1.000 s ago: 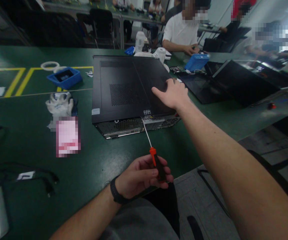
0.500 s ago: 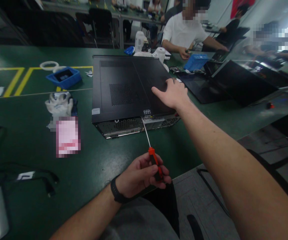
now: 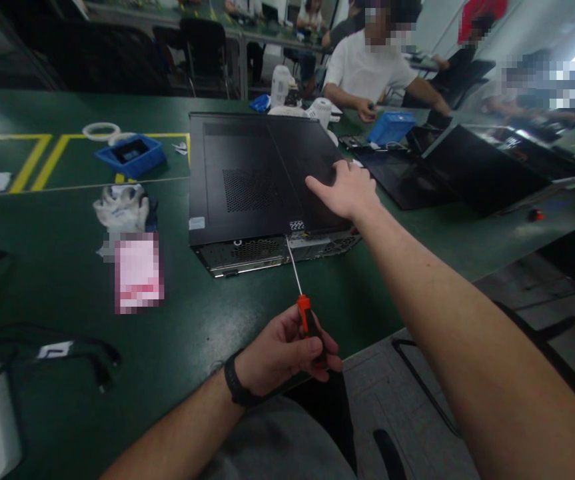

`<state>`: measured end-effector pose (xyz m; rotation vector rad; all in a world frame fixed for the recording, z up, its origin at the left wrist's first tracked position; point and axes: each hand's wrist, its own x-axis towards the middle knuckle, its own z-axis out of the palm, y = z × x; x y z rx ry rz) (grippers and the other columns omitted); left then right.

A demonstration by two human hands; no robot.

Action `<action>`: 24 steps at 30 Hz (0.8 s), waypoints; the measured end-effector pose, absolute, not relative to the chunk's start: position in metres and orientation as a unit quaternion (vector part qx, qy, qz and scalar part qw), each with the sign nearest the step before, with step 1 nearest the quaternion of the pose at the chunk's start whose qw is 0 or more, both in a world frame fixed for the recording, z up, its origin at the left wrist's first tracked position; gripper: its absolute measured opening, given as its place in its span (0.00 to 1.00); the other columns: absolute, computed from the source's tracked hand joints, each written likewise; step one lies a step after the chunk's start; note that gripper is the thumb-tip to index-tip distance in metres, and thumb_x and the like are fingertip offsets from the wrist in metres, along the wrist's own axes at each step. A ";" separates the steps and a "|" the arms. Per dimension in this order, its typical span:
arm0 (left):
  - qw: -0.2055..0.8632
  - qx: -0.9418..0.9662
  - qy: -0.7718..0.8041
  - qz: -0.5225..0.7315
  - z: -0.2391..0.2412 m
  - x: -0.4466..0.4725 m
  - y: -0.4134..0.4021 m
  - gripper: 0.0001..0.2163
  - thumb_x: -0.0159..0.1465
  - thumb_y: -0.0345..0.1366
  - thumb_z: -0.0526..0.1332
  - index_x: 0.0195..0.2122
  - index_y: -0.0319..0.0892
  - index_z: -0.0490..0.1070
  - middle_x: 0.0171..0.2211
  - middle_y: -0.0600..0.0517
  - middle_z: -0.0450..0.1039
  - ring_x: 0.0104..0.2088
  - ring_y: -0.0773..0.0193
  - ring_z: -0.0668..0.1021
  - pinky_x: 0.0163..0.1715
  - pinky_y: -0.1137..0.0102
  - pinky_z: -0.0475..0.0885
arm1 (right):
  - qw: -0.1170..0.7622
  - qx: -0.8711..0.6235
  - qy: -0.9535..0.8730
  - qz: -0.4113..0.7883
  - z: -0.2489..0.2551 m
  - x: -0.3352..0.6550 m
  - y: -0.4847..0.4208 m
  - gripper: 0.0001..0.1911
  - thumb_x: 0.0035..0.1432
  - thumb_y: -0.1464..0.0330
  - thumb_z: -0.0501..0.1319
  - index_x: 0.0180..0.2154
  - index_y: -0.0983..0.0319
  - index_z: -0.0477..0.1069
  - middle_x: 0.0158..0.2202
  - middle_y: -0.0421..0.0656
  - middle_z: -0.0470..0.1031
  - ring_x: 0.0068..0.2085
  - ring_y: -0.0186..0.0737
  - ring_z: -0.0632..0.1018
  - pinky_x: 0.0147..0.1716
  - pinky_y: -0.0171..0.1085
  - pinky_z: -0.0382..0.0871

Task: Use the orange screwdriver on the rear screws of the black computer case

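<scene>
A black computer case (image 3: pixel 252 153) lies on its side on the green table, its metal rear edge facing me. My left hand (image 3: pixel 292 347) grips the red and black handle of a screwdriver (image 3: pixel 304 308). The thin shaft points away from me, and its tip meets the case's rear edge near the middle, below a small checkered label (image 3: pixel 296 226). My right hand (image 3: pixel 348 189) rests on the right part of the top panel, thumb and fingers spread. What lies right under the screwdriver tip is too small to make out.
Left of the case are a blue tray (image 3: pixel 131 156), grey-white gloves (image 3: pixel 123 210), a pink-edged packet (image 3: pixel 140 273) and black cables (image 3: pixel 87 357). Dark flat panels (image 3: pixel 407 177) lie to the right. A person in a white shirt (image 3: pixel 367 67) sits across the table beside a blue bin (image 3: pixel 392 127).
My left thumb and fingers have shifted on the screwdriver handle, which is turned a little. The tip stays at the same spot on the case, and my right hand keeps its place.
</scene>
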<state>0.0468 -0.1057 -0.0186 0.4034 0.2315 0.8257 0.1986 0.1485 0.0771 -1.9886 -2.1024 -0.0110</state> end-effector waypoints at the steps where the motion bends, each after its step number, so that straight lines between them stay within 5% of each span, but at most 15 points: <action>1: 0.890 0.196 0.111 0.397 -0.019 0.047 -0.106 0.16 0.60 0.37 0.76 0.41 0.42 0.70 0.38 0.52 0.84 0.37 0.63 0.87 0.31 0.76 0.81 | 0.121 -0.683 -0.720 -0.003 0.077 0.198 0.148 0.53 0.57 0.31 0.49 0.65 0.67 0.64 0.67 0.63 0.65 0.66 0.74 0.66 0.63 0.68 0.60; 9: 0.907 0.165 0.079 0.379 -0.016 0.044 -0.105 0.16 0.64 0.34 0.72 0.51 0.38 0.76 0.45 0.46 0.84 0.46 0.58 0.86 0.45 0.69 0.82 | 0.116 -0.683 -0.721 0.000 0.078 0.199 0.148 0.52 0.58 0.32 0.49 0.66 0.65 0.63 0.68 0.63 0.64 0.66 0.75 0.65 0.63 0.69 0.59; 18: 0.896 0.180 0.116 0.389 -0.021 0.047 -0.105 0.16 0.61 0.37 0.76 0.42 0.41 0.71 0.38 0.52 0.83 0.38 0.62 0.87 0.33 0.75 0.82 | 0.122 -0.689 -0.715 0.000 0.078 0.198 0.148 0.52 0.57 0.33 0.51 0.65 0.66 0.64 0.67 0.63 0.66 0.67 0.74 0.66 0.64 0.67 0.60; 24: 0.902 0.163 0.084 0.391 -0.021 0.046 -0.104 0.16 0.65 0.36 0.72 0.51 0.41 0.72 0.42 0.48 0.84 0.42 0.59 0.87 0.39 0.70 0.83 | 0.124 -0.688 -0.715 -0.007 0.076 0.200 0.149 0.53 0.56 0.31 0.50 0.65 0.66 0.65 0.66 0.63 0.67 0.66 0.74 0.67 0.63 0.67 0.61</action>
